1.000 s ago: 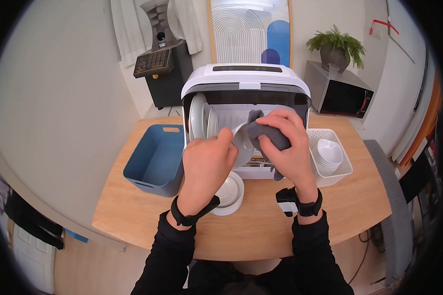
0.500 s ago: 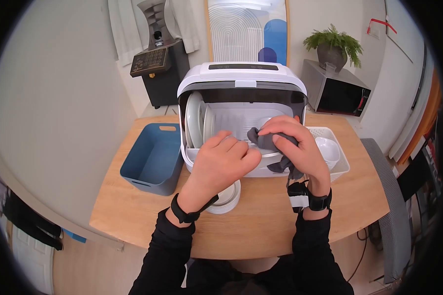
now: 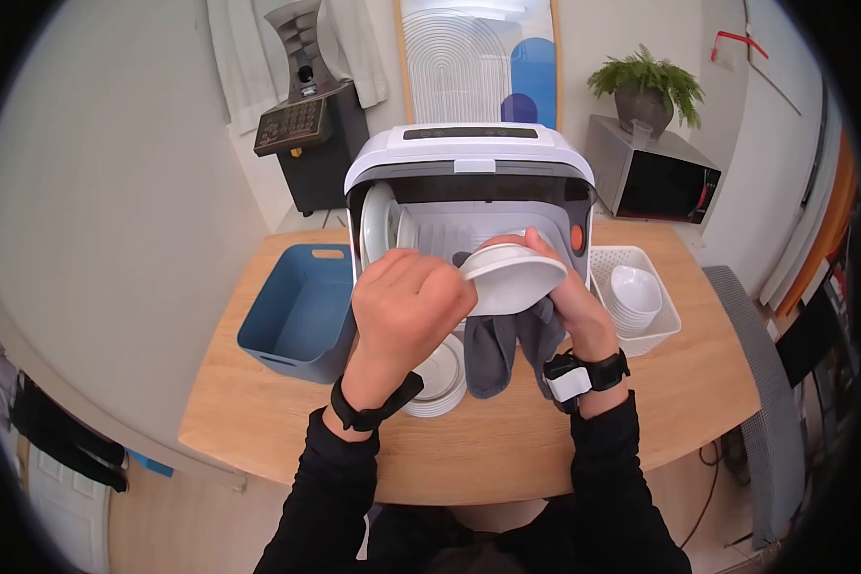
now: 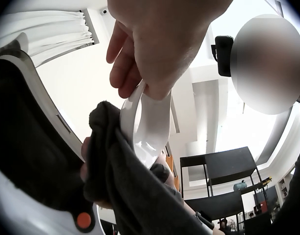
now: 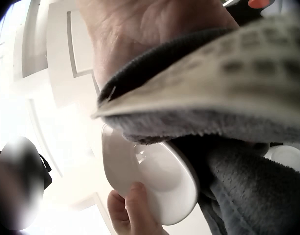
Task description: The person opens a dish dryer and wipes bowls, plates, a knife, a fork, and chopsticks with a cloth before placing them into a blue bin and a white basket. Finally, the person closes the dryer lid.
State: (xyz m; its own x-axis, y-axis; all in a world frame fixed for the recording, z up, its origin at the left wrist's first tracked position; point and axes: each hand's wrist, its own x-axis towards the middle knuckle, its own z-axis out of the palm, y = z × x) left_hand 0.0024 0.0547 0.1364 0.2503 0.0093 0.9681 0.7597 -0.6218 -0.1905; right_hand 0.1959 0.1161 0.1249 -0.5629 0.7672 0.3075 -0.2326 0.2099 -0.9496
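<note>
A white bowl (image 3: 515,282) is tilted on its side in front of the open dish cabinet (image 3: 469,143). My left hand (image 3: 411,297) pinches its rim, with the thumb over the inside in the right wrist view. Around the other side, my right hand (image 3: 579,306) holds a grey cloth (image 3: 507,349) against the bowl. Part of the cloth hangs below it, and a pale patterned label (image 5: 213,88) shows on it in the right wrist view. White plates (image 3: 380,220) stand upright at the cabinet's left side. Below my left hand sits a stack of small plates (image 3: 445,394).
On the left of the wooden table (image 3: 507,459) stands a blue bin (image 3: 287,359). To the right, a white basket (image 3: 668,330) holds stacked white bowls (image 3: 635,292). A microwave (image 3: 655,182) with a potted plant (image 3: 646,91) is farther back.
The bowl, mostly hidden half a second ago, has turned into view between my hands. My right hand has shifted behind it, and the cloth now hangs lower beneath the bowl.
</note>
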